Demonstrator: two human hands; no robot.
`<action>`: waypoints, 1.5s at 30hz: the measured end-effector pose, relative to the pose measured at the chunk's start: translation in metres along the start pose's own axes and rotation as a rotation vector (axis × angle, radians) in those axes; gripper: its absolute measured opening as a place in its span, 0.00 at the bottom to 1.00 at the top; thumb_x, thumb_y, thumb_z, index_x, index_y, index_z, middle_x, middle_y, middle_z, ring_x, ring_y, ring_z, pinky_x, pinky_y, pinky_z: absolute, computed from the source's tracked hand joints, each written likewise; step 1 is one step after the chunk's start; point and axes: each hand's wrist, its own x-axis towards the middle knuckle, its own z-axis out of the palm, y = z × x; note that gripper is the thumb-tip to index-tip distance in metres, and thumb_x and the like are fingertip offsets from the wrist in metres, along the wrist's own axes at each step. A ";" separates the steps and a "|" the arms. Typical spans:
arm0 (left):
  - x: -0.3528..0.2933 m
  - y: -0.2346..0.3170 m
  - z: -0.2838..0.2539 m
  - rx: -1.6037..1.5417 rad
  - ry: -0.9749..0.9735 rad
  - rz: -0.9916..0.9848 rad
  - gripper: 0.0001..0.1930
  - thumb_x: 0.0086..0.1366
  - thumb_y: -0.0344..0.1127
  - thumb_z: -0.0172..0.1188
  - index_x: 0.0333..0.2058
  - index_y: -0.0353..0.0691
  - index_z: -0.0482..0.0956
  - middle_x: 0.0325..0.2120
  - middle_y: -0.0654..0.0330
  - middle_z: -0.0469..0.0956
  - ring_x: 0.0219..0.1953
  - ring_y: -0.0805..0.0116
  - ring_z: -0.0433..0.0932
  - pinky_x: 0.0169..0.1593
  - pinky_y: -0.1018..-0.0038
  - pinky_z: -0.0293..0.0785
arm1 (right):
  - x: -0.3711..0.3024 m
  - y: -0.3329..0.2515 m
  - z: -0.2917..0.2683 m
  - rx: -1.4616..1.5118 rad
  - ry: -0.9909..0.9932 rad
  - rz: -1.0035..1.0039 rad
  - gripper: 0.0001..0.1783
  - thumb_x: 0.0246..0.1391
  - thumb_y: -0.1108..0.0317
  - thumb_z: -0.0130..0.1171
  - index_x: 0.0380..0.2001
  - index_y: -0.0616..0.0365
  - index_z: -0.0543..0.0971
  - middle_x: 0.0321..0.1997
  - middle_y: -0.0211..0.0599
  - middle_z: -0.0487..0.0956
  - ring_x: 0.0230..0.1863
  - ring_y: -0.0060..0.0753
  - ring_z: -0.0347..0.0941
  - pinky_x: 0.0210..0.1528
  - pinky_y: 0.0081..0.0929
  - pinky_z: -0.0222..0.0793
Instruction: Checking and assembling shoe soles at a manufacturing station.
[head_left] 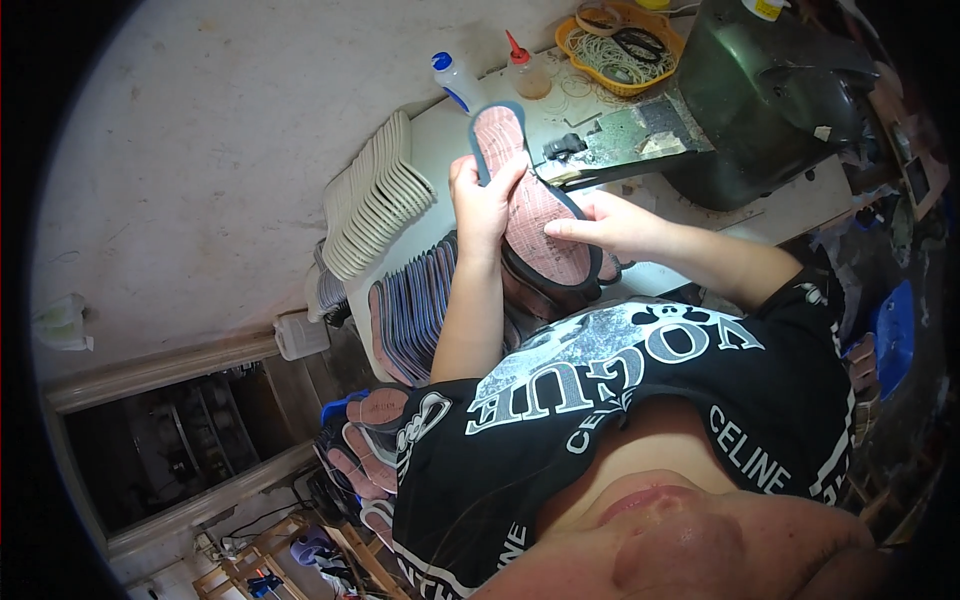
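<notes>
One pink shoe sole with a dark edge (pixel 545 212) is held in the head view, near the upper middle of the frame, its narrow end pointed up. It is gripped at the narrow part by the closed left hand (pixel 482 205), with the thumb laid on the pink face. The wider part is pinched by the right hand (pixel 612 225); its fingers are mostly hidden behind. To the left, pale soles (pixel 378 205) and dark soles (pixel 412 315) are stacked in rows. At upper right, a green machine (pixel 765 95) and a yellow basket (pixel 625 89) are seen.
</notes>
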 end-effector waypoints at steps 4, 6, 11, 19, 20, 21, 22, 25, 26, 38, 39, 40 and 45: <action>0.006 -0.012 0.009 0.004 -0.028 -0.024 0.24 0.48 0.44 0.72 0.36 0.29 0.78 0.40 0.49 0.73 0.46 0.57 0.71 0.53 0.65 0.66 | -0.005 0.000 -0.004 0.152 0.065 0.031 0.17 0.58 0.60 0.60 0.41 0.65 0.81 0.36 0.31 0.81 0.37 0.18 0.74 0.42 0.21 0.70; 0.012 -0.015 0.013 0.036 -0.013 -0.025 0.25 0.49 0.45 0.71 0.36 0.28 0.77 0.41 0.48 0.73 0.47 0.55 0.69 0.54 0.64 0.64 | -0.007 0.002 -0.008 0.113 0.096 -0.009 0.16 0.60 0.62 0.59 0.42 0.65 0.81 0.36 0.31 0.81 0.36 0.17 0.75 0.40 0.18 0.71; 0.016 -0.001 0.023 0.321 0.041 0.025 0.27 0.54 0.48 0.67 0.35 0.24 0.74 0.43 0.45 0.72 0.51 0.49 0.65 0.57 0.62 0.60 | -0.012 -0.008 -0.009 0.233 0.136 0.033 0.16 0.58 0.64 0.60 0.42 0.67 0.80 0.38 0.34 0.82 0.39 0.19 0.76 0.45 0.22 0.71; 0.028 0.000 0.022 0.533 0.034 -0.052 0.30 0.56 0.53 0.63 0.35 0.23 0.74 0.47 0.41 0.71 0.53 0.46 0.64 0.58 0.61 0.60 | -0.023 0.010 0.001 0.246 0.110 0.140 0.16 0.60 0.61 0.58 0.39 0.66 0.79 0.33 0.41 0.82 0.29 0.28 0.81 0.29 0.19 0.75; 0.030 -0.002 0.022 0.479 0.020 -0.090 0.30 0.56 0.54 0.63 0.36 0.23 0.74 0.48 0.41 0.71 0.54 0.45 0.64 0.59 0.61 0.60 | -0.023 0.011 0.002 0.245 0.112 0.141 0.16 0.60 0.61 0.58 0.39 0.66 0.79 0.33 0.41 0.82 0.29 0.28 0.81 0.29 0.19 0.75; 0.032 -0.004 0.019 0.479 0.023 -0.092 0.30 0.56 0.54 0.63 0.36 0.23 0.74 0.48 0.41 0.71 0.54 0.45 0.64 0.59 0.61 0.60 | -0.022 0.011 0.006 0.301 0.142 0.118 0.16 0.60 0.61 0.58 0.39 0.66 0.79 0.33 0.41 0.82 0.29 0.28 0.81 0.29 0.18 0.75; 0.035 -0.007 0.016 0.442 -0.011 -0.154 0.31 0.57 0.55 0.62 0.37 0.23 0.74 0.48 0.39 0.71 0.55 0.45 0.64 0.59 0.60 0.59 | -0.020 0.011 0.010 0.357 0.173 0.095 0.16 0.60 0.61 0.58 0.39 0.66 0.79 0.33 0.41 0.82 0.29 0.28 0.81 0.29 0.18 0.75; 0.046 -0.015 0.006 0.409 -0.048 -0.241 0.34 0.58 0.58 0.60 0.40 0.23 0.74 0.50 0.37 0.69 0.57 0.44 0.63 0.61 0.60 0.58 | -0.016 0.010 0.019 0.390 0.228 0.048 0.16 0.60 0.61 0.56 0.39 0.66 0.79 0.31 0.40 0.82 0.28 0.28 0.80 0.28 0.17 0.75; 0.048 -0.016 0.003 0.414 -0.053 -0.265 0.36 0.58 0.60 0.58 0.42 0.23 0.74 0.52 0.36 0.68 0.58 0.43 0.62 0.62 0.61 0.57 | -0.013 0.010 0.021 0.389 0.227 0.050 0.16 0.60 0.61 0.56 0.39 0.66 0.79 0.31 0.40 0.82 0.28 0.28 0.80 0.28 0.17 0.75; 0.092 0.059 -0.007 0.722 -1.168 -0.002 0.24 0.49 0.51 0.72 0.35 0.41 0.75 0.32 0.63 0.72 0.41 0.69 0.69 0.45 0.73 0.67 | 0.013 0.007 0.017 0.472 0.284 -0.033 0.17 0.61 0.61 0.56 0.40 0.68 0.78 0.31 0.42 0.81 0.27 0.30 0.80 0.30 0.20 0.77; 0.092 0.056 -0.007 0.740 -1.135 0.058 0.24 0.51 0.52 0.71 0.34 0.39 0.76 0.28 0.63 0.71 0.36 0.72 0.68 0.41 0.75 0.67 | 0.012 0.008 0.017 0.475 0.289 -0.032 0.17 0.61 0.61 0.56 0.40 0.68 0.78 0.31 0.42 0.81 0.27 0.30 0.80 0.30 0.20 0.77; 0.095 0.055 -0.008 0.737 -1.141 0.056 0.24 0.51 0.52 0.71 0.34 0.39 0.76 0.28 0.63 0.71 0.36 0.72 0.68 0.41 0.75 0.67 | 0.011 0.009 0.019 0.471 0.269 -0.059 0.18 0.61 0.61 0.56 0.42 0.69 0.77 0.34 0.43 0.82 0.30 0.31 0.81 0.34 0.21 0.78; 0.099 0.063 -0.013 0.744 -1.140 0.028 0.23 0.53 0.51 0.69 0.34 0.37 0.76 0.25 0.64 0.72 0.30 0.75 0.68 0.34 0.76 0.67 | 0.011 0.013 0.014 0.413 0.213 -0.097 0.18 0.61 0.62 0.56 0.44 0.69 0.77 0.40 0.45 0.82 0.38 0.31 0.81 0.41 0.20 0.78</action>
